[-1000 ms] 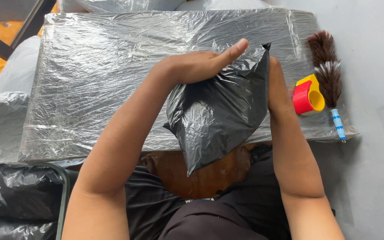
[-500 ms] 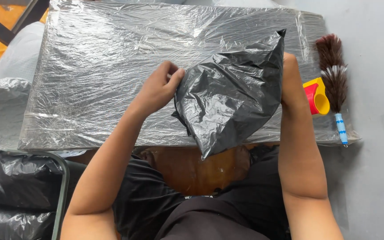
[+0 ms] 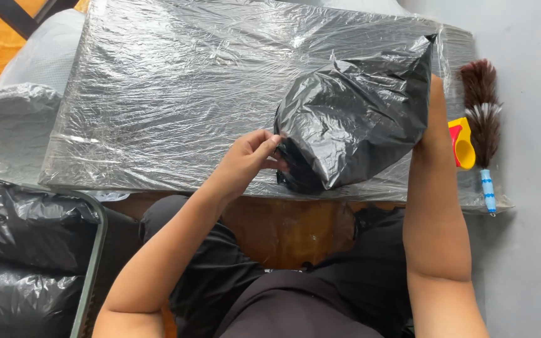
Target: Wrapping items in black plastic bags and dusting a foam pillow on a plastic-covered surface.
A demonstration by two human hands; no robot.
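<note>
Black plastic bag (image 3: 358, 119), bulging with contents, rests on the film-wrapped desk (image 3: 176, 94). Left hand (image 3: 248, 159) fingers pinch its lower edge; right hand (image 3: 436, 122) lies behind it, grip hidden. Bag appears filled, mouth not visibly closed.

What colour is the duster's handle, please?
The duster's handle is white with blue bands, seen in the head view.
</note>
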